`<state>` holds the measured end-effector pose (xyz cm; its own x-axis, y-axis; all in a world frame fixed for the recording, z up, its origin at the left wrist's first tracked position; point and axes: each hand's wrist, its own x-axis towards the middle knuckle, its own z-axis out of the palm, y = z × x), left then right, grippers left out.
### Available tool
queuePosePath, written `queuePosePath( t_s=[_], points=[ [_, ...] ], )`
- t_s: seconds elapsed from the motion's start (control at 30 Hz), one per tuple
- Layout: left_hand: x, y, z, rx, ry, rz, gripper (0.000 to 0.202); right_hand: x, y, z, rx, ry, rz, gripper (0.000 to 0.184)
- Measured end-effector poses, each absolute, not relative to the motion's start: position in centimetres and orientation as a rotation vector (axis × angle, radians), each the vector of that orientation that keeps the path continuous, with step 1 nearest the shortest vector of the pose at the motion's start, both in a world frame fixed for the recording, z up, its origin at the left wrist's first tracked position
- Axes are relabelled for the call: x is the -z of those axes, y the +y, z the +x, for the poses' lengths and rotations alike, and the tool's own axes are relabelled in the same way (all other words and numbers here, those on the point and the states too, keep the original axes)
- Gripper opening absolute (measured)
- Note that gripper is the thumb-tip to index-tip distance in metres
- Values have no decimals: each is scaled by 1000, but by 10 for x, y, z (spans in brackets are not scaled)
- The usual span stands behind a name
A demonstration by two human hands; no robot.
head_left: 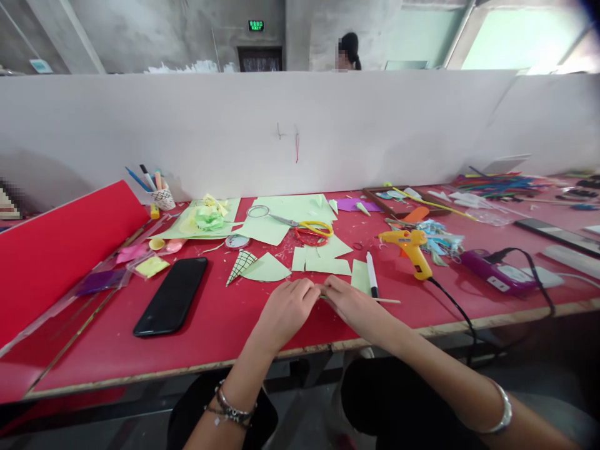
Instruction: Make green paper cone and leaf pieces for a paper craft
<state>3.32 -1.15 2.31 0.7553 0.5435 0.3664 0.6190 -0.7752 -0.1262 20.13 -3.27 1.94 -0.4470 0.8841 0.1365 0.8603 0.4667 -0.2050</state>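
Note:
My left hand and my right hand meet above the front of the red table, both with bent, closed fingers. A thin pale stick sticks out to the right from behind my right hand. At the fingertips a small sliver of something shows; my fingers hide most of it. Just beyond my hands lie cut pieces of light green paper and a fan-shaped green piece. A black-and-white marker lies beside my right hand. A checkered paper cone rests farther left.
A black phone lies at left, near a red board. Yellow-handled scissors rest on green sheets. At right are a yellow glue gun with its cord and a purple power strip. A white partition stands behind.

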Motion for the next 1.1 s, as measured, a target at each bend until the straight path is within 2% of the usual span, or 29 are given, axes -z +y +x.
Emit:
queuePosePath(
  t_s=[0.27, 0.6, 0.83, 1.1],
  points=[
    [-29, -12, 34, 405, -1164, -2914, 13, -4, -31, 199, 78, -2560, -1450, 20],
    [-28, -17, 27, 374, -1326, -3000, 3, -19, -37, 206, -346, -2448, -1266, 22],
    [-29, -16, 24, 422, -1281, -3062, 3, -8, -43, 207, -285, -2315, -1255, 11],
    [-30, -14, 20, 364, -1241, -3077, 7, -2, -42, 204, -344, -2279, -1163, 17]
  ],
)
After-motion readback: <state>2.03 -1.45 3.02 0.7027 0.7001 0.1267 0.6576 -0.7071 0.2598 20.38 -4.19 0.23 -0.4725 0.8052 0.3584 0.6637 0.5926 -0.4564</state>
